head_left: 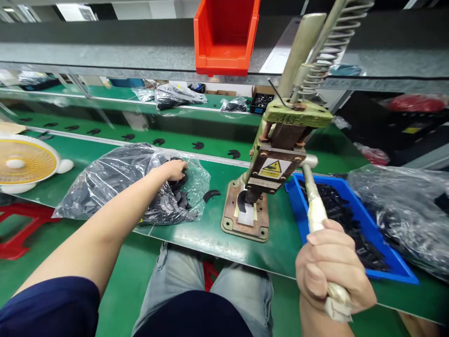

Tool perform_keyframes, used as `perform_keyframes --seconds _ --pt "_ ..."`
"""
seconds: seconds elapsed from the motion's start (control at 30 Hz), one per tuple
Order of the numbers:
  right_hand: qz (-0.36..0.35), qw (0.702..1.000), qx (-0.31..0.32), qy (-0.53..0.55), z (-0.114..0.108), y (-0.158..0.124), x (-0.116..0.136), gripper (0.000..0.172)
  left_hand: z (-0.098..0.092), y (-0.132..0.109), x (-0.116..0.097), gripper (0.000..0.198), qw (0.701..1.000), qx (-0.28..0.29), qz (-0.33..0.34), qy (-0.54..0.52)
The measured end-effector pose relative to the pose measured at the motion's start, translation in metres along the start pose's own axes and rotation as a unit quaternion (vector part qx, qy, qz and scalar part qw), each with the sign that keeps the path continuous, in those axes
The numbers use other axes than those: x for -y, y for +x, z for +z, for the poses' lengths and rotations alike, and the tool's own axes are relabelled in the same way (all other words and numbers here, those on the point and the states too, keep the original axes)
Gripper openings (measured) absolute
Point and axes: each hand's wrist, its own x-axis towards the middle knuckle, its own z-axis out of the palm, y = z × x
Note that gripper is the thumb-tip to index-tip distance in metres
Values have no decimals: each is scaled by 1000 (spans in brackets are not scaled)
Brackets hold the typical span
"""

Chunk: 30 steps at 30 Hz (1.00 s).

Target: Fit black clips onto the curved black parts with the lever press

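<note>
Eight dark curved pieces (159, 141) sit spaced along the green strip (215, 150) behind the desk (196, 238); whether they are finished I cannot tell. One similar piece (241, 201) lies under the only press (280, 152), seemingly mid-work, and one loose piece (211, 194) lies near the bag (115, 173), whose many pieces, uncountable, appear left to do. The left hand (175, 169) curls over pieces at its mouth, grip unclear; the right hand (333, 267) wraps firmly round the lever (315, 206).
</note>
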Motion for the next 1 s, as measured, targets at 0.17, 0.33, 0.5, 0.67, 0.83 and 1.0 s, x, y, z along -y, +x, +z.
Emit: perform_keyframes --seconds 0.17,0.33,0.5,0.67,0.83,1.0 --pt "7 1000 13 -9 -2 1 0 16 8 7 23 64 997 63 25 44" --pt "-1 1000 6 -4 -1 2 0 17 9 8 20 50 994 87 56 26" --pt "-8 1000 1 1 4 2 0 16 19 -7 -24 42 991 19 126 -28" --pt "12 1000 -2 2 3 1 4 18 52 -18 -82 54 976 45 208 -42" --pt "8 1000 18 4 1 3 7 17 60 -18 -94 45 974 95 188 -86" --pt "12 1000 16 -4 3 4 7 17 49 -34 -105 35 916 153 148 -341"
